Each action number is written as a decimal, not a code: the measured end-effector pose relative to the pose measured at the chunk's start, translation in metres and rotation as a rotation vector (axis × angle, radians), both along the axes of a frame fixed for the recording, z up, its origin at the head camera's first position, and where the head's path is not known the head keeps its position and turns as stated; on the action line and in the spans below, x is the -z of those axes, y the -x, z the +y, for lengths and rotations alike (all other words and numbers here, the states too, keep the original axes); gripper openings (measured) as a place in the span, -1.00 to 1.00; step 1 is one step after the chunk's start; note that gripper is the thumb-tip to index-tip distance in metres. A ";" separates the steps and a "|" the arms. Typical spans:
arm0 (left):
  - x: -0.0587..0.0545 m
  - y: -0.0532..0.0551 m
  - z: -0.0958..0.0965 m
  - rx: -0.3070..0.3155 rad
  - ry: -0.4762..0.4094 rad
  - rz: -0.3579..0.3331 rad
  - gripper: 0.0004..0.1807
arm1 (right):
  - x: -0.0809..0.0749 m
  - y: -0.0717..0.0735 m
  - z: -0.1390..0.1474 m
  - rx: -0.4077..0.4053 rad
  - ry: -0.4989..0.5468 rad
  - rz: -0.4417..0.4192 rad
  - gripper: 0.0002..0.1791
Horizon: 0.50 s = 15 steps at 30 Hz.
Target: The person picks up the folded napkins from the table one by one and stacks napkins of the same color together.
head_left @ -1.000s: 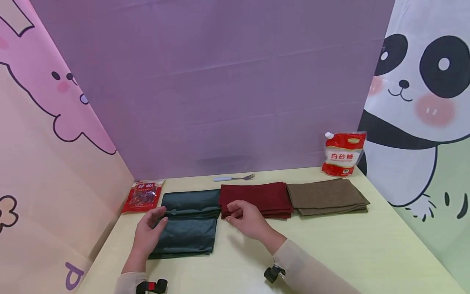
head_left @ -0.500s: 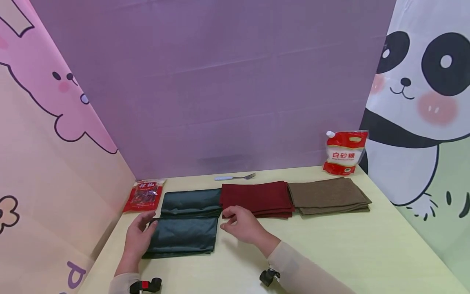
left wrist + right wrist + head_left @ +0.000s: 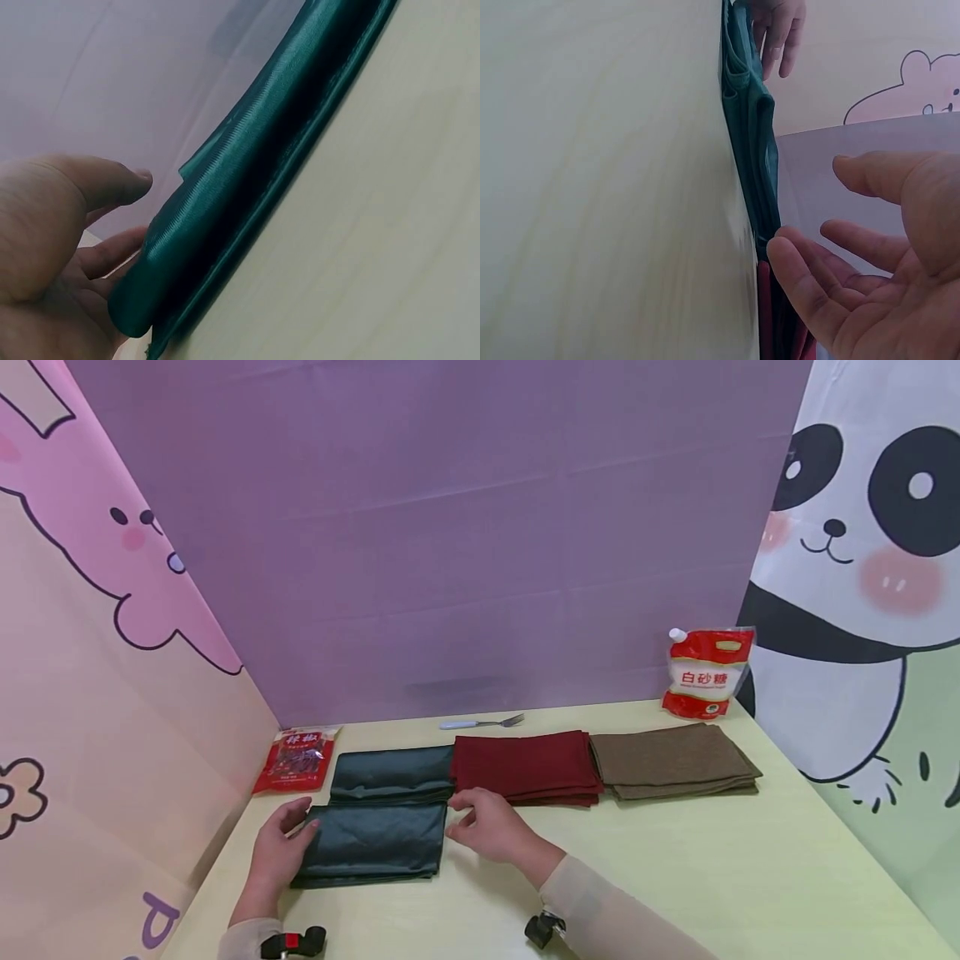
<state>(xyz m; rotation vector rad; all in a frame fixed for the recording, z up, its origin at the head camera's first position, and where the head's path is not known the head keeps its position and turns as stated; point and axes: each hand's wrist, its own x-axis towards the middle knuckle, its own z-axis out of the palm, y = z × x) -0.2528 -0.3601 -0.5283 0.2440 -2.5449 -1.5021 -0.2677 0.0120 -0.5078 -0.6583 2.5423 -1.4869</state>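
A dark green satiny folded cloth [image 3: 375, 842] lies on the table in front of a second green folded cloth [image 3: 390, 773]. At the near cloth's left end is my left hand [image 3: 273, 853], thumb apart from the fingers; in the left wrist view its fingertips reach right to the cloth's edge [image 3: 217, 187]. My right hand [image 3: 497, 832] hovers at the near cloth's right end, in front of a folded dark red cloth [image 3: 525, 762]. The right wrist view shows its fingers [image 3: 810, 289] loosely bent and spread, with nothing between them and the thumb.
A stack of brown folded cloth [image 3: 667, 756] lies right of the red one. A red packet [image 3: 297, 762] is at the back left, a fork [image 3: 480, 723] at the rear edge. A red and white sugar pouch [image 3: 707, 672] stands in the back right corner.
My left hand has moved left and toward me, and the near green cloth's left end now reaches farther left. My right hand has come slightly left and nearer, off the red cloth's front.
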 end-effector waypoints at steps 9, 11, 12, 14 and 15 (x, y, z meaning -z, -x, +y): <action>0.003 0.001 0.000 0.012 0.045 -0.033 -0.43 | 0.002 0.000 -0.004 -0.013 0.006 -0.059 -0.45; 0.003 0.000 0.001 0.014 0.047 -0.030 -0.44 | 0.002 0.000 -0.004 -0.017 0.011 -0.068 -0.45; 0.003 0.000 0.001 0.015 0.049 -0.028 -0.45 | 0.003 0.000 -0.004 -0.020 0.012 -0.073 -0.45; 0.003 0.000 0.002 0.019 0.052 -0.022 -0.46 | 0.003 0.000 -0.003 -0.021 0.004 -0.074 -0.44; 0.003 0.000 0.002 0.022 0.054 -0.019 -0.47 | 0.003 0.001 -0.003 -0.023 -0.004 -0.073 -0.44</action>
